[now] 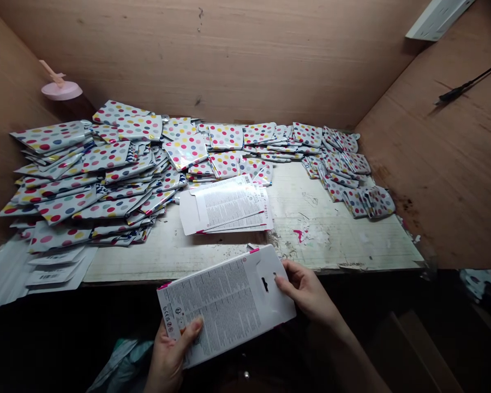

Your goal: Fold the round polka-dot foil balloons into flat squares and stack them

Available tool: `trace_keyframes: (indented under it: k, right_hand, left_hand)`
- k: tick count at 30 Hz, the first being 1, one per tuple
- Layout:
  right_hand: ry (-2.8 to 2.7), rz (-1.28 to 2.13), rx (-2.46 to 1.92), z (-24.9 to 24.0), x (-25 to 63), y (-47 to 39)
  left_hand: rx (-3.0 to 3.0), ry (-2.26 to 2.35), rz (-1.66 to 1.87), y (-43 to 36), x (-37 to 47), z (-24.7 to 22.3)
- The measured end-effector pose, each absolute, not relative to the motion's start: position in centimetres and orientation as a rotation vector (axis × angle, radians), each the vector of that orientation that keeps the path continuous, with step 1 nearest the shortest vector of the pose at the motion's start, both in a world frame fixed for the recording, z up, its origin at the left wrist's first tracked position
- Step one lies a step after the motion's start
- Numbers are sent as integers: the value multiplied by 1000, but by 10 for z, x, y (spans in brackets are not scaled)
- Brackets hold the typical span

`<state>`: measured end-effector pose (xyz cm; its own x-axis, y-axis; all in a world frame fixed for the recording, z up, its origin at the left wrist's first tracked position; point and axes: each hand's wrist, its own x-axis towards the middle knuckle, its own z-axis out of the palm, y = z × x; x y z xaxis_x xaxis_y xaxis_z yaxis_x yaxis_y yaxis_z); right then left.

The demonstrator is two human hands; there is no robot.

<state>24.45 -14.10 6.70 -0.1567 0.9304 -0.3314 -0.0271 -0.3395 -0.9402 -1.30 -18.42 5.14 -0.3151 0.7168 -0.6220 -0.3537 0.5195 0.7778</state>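
Note:
Between my two hands, just off the table's front edge, is a flat white printed packaging box with pink edges, dense small text and a hanging slot at its right end. My left hand grips its lower left corner, thumb on top of the print. At the right end, my right hand pinches the flap beside the slot, thumb above and fingers underneath. Beyond it on the table, a small stack of similar white printed boxes lies flat, slightly fanned. Whatever lies under the held box is hidden.
Polka-dot packets pile high on the left, with more packets along the back and a smaller group at right. White papers lie front left. A pink-lidded cup stands back left. A cable hangs by the right wall.

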Motion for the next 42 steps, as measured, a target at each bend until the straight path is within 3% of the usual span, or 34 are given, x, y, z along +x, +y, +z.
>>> trace_keyframes:
  k: [11, 19, 25, 31, 34, 38, 42]
  right_hand:
    - [-1049, 1592, -1423, 47, 245, -147]
    - [-609, 2034, -1000, 49, 267, -157]
    - [-337, 2003, -907, 62, 238, -161]
    - [-420, 1998, -960, 80, 224, -156]
    - [-679, 1803, -1134, 83, 221, -155]
    - [-1086, 1143, -1465, 70, 234, -142]
    - [-1047, 604, -1652, 32, 284, -111]
  left_hand:
    - [550, 1663, 1051, -188, -18, 51]
    - [252, 1453, 988, -180, -17, 55]
    - [181, 1380, 960, -181, -23, 46]
    - [117, 1391, 959, -179, -35, 44]
    - [74, 1382, 972, -177, -37, 45]
    - [81, 1340, 994, -178, -30, 49]
    - [128, 1323, 994, -180, -24, 52]
